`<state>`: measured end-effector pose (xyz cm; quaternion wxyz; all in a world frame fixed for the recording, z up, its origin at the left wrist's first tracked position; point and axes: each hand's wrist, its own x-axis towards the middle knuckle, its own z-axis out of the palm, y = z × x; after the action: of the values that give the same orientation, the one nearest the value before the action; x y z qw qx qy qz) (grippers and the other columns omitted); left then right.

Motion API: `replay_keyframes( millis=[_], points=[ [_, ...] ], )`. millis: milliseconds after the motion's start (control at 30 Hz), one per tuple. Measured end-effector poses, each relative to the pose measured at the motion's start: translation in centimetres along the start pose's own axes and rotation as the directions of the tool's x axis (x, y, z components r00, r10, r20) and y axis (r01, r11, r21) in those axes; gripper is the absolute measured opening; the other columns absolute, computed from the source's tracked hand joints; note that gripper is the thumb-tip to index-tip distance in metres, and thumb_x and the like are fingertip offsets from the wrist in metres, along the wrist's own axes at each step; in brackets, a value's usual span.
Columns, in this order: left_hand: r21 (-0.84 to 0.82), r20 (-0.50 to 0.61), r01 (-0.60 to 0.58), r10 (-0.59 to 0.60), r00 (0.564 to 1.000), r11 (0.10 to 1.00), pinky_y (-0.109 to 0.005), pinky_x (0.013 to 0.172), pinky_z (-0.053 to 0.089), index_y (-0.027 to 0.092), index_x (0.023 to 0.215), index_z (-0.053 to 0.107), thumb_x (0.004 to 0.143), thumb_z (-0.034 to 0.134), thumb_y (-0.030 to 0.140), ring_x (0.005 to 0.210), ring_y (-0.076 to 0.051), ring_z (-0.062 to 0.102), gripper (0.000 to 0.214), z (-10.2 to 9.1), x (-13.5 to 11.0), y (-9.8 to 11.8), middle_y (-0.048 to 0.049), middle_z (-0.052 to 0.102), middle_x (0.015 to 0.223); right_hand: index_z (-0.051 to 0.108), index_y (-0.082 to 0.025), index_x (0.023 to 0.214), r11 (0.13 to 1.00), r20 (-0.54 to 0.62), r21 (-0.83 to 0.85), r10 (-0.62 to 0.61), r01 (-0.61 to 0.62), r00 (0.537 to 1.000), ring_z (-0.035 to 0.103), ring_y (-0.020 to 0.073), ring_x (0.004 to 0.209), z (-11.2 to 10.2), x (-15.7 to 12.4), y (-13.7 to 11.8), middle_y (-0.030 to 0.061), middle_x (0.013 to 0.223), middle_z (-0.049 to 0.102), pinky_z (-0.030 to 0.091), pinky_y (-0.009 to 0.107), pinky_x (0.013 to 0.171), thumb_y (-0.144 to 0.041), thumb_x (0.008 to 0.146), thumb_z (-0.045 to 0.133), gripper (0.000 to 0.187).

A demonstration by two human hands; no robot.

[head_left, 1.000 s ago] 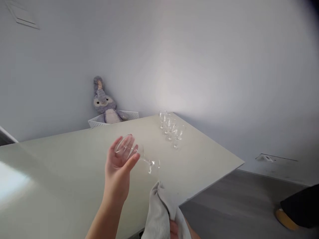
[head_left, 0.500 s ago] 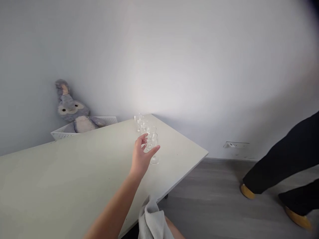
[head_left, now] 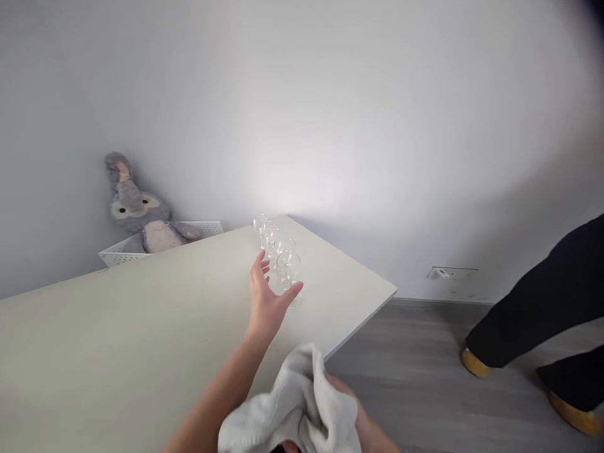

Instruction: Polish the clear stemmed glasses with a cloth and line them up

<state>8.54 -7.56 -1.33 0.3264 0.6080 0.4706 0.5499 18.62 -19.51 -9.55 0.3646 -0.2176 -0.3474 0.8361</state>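
Several clear stemmed glasses stand upright in a row at the table's far corner. My left hand is beside the nearest glass, thumb and fingers spread apart and not closed round it. Behind that one, the farther glasses overlap one another. Low in the view, a light grey cloth is bunched in my right hand, which is mostly covered by its folds.
The white table ends at a corner near the wall. A grey plush toy sits in a white perforated basket behind it. At right stands a person in dark trousers on the grey floor, near a wall socket.
My left hand has opened wider beside the nearest glass. My right hand has raised the cloth, so more of it shows.
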Motion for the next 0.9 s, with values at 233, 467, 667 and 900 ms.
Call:
replay_keyframes(
  millis=[233, 467, 667, 900],
  points=[
    [-0.158, 0.289, 0.309, -0.256, 0.923, 0.938, -0.039, 0.1, 0.04, 0.027, 0.113, 0.057, 0.087, 0.045, 0.052, 0.114, -0.023, 0.053, 0.039, -6.7, -4.8, 3.0, -0.0063, 0.059, 0.116, 0.066, -0.012, 0.089, 0.976, 0.105, 0.182, -0.142, 0.121, 0.984, 0.061, 0.0206, 0.06, 1.5, 1.1, -4.2, 0.0093, 0.073, 0.067, 0.043, 0.033, 0.065, -0.082, 0.072, 0.032, 0.08],
    [-0.198, 0.716, 0.737, -0.418, 0.559, 0.646, -0.033, 0.059, 0.05, 0.026, 0.128, 0.048, 0.079, 0.058, 0.048, 0.048, -0.014, 0.06, 0.055, -11.0, -7.5, 3.9, -0.0051, 0.065, 0.084, 0.061, -0.014, 0.103, 0.976, 0.279, 0.185, 0.057, -0.112, 0.958, 0.064, 0.0256, 0.07, 3.8, 2.5, -4.4, 0.012, 0.085, 0.068, 0.046, 0.039, 0.068, -0.091, 0.064, 0.018, 0.097],
    [-0.172, 0.439, 0.666, -0.548, 0.711, 0.726, -0.031, 0.074, 0.051, 0.031, 0.127, 0.05, 0.071, 0.068, 0.042, 0.087, -0.021, 0.064, 0.059, -14.5, -7.9, 4.5, -0.0042, 0.062, 0.099, 0.062, -0.013, 0.108, 0.99, 0.224, 0.111, 0.056, -0.082, 0.973, 0.062, 0.027, 0.093, 4.1, 2.8, -4.4, 0.0132, 0.099, 0.066, 0.045, 0.04, 0.083, -0.073, 0.077, 0.045, 0.07],
    [0.122, 0.08, 0.437, -0.448, 0.891, 0.891, -0.027, 0.064, 0.05, 0.03, 0.124, 0.053, 0.07, 0.066, 0.049, 0.08, -0.02, 0.063, 0.059, -18.3, -7.8, 4.9, -0.003, 0.063, 0.089, 0.069, -0.02, 0.102, 0.794, 0.011, -0.596, -0.145, 0.123, 0.989, 0.063, 0.0215, 0.093, 6.6, 5.3, -6.1, 0.0052, 0.095, 0.068, 0.046, 0.034, 0.081, -0.032, 0.085, 0.06, 0.022]
  ],
)
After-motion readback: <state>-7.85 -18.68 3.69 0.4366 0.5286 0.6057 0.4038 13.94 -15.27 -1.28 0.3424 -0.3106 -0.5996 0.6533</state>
